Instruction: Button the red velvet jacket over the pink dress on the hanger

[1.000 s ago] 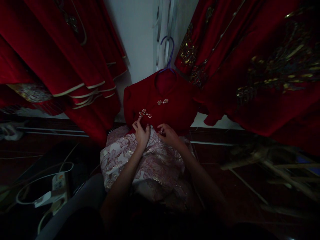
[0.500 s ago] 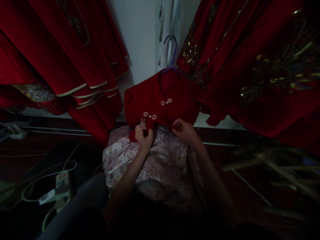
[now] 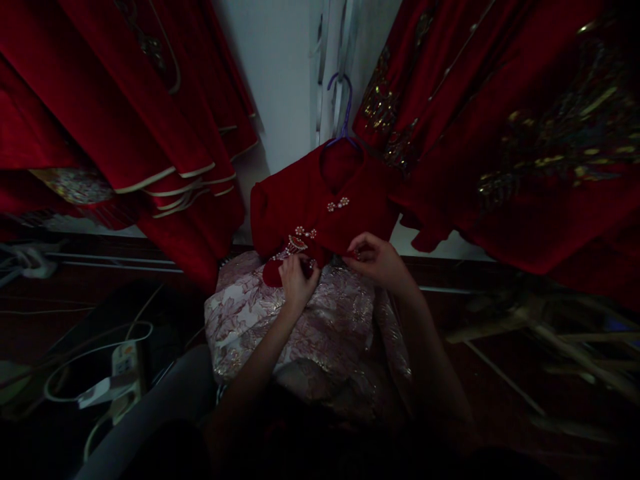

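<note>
A small red jacket (image 3: 285, 193) with beaded flower fastenings (image 3: 338, 205) hangs on a purple hanger (image 3: 345, 110). My left hand (image 3: 299, 283) is closed in a pinch at its lower front, just below a fan-shaped beaded ornament (image 3: 298, 243); a small shiny bit shows at the fingertips. My right hand (image 3: 377, 263) pinches the lower front edge on the other side, fingers curled. Exactly what lies between the right fingertips is too dark to make out beyond red cloth. Under both hands, pale pink floral brocade (image 3: 250, 300) is spread over my lap.
Red garments with light piping (image 3: 150, 133) hang at the left, and red garments with gold beading (image 3: 500, 133) at the right. A power strip (image 3: 125, 367) with white cables is at the lower left. Wooden poles (image 3: 565, 340) lie at the lower right.
My left hand has moved right along the jacket's lower front, and more of the beaded ornament shows. My right hand has shifted slightly right and up, still pinching.
</note>
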Demonstrator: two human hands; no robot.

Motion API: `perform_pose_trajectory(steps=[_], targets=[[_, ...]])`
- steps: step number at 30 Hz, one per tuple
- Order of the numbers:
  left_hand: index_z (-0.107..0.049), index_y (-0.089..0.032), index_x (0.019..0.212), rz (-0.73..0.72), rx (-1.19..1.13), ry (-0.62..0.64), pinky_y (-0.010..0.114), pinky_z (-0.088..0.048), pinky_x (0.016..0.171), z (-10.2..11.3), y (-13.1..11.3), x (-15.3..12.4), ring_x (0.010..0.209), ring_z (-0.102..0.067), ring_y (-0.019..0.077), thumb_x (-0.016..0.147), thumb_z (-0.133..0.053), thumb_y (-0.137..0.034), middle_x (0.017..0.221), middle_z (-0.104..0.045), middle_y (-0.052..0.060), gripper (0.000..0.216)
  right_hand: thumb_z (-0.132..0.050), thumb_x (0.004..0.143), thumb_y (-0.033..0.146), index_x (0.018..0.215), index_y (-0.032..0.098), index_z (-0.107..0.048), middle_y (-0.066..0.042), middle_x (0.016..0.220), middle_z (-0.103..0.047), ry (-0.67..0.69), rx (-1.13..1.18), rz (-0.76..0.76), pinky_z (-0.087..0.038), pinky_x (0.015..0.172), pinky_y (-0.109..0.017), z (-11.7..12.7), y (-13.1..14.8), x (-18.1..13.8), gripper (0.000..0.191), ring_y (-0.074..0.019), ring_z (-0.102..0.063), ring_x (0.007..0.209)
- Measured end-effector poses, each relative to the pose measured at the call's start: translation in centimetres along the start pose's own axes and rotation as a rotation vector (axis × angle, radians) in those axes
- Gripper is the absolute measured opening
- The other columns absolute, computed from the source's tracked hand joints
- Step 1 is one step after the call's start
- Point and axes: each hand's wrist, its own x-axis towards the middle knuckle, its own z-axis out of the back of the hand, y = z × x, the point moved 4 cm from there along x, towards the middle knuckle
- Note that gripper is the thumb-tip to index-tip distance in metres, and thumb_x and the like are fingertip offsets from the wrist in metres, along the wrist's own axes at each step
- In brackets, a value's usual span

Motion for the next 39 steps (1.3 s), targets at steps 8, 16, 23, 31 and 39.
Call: perform_pose_trajectory(steps=[8,16,23,31,39], targets=[[-0.057,-0.021,0.090,-0.032,-0.110,0.054,0.035,-0.041,0.079,0.1,0.4,-0.4,0.087,-0.054,0.0219,0.079,-0.065,-0.025,0.087,-0.063,0.004,0.015,-0.070,0.073,0.021,0.104,0.019,-0.059,-0.005,0.109,-0.063,0.212,0.132,-0.001,-0.056,0.073,-0.025,-5.6,-2.2,0.6,0.033,-0.0114,-0.066,0.081],[-0.059,-0.020,0.099,0.108,-0.412,-0.026,0.028,-0.047,0.076,0.1,1.5,-0.8,0.081,-0.058,0.0150,0.082,-0.063,-0.026,0.087,-0.060,0.002,0.018,-0.059,0.082,0.014,0.098,0.019,-0.069,-0.005,0.101,-0.071,0.105,-0.081,0.005,-0.057,0.078,-0.028,-7.4,-4.6,1.5,0.020,-0.0126,-0.069,0.080],[-0.058,-0.019,0.105,0.139,-0.361,0.025,0.030,-0.048,0.077,-0.7,1.9,-0.8,0.081,-0.059,0.0164,0.082,-0.063,-0.027,0.088,-0.063,0.004,0.025,-0.063,0.080,0.015,0.096,0.019,-0.070,-0.004,0.099,-0.071,0.055,-0.052,0.020,-0.056,0.075,-0.026,-7.9,-6.0,2.0,0.018,-0.0118,-0.070,0.076],[-0.063,-0.019,0.095,0.225,-0.526,-0.013,0.025,-0.048,0.074,-0.4,2.1,-0.8,0.075,-0.060,0.0131,0.086,-0.059,-0.033,0.086,-0.067,0.003,0.017,-0.059,0.083,0.017,0.094,0.019,-0.068,-0.004,0.097,-0.066,-0.098,-0.111,0.079,-0.056,0.071,-0.024,-9.0,-7.0,1.9,0.014,-0.0113,-0.066,0.076],[-0.067,-0.019,0.094,0.260,-0.583,0.011,0.026,-0.051,0.074,-0.2,1.8,-0.7,0.075,-0.064,0.0136,0.085,-0.063,-0.041,0.085,-0.070,0.003,0.025,-0.059,0.084,0.021,0.094,0.020,-0.068,-0.005,0.097,-0.068,-0.108,-0.125,0.089,-0.055,0.072,-0.025,-8.9,-7.5,2.0,0.014,-0.0123,-0.066,0.076]])
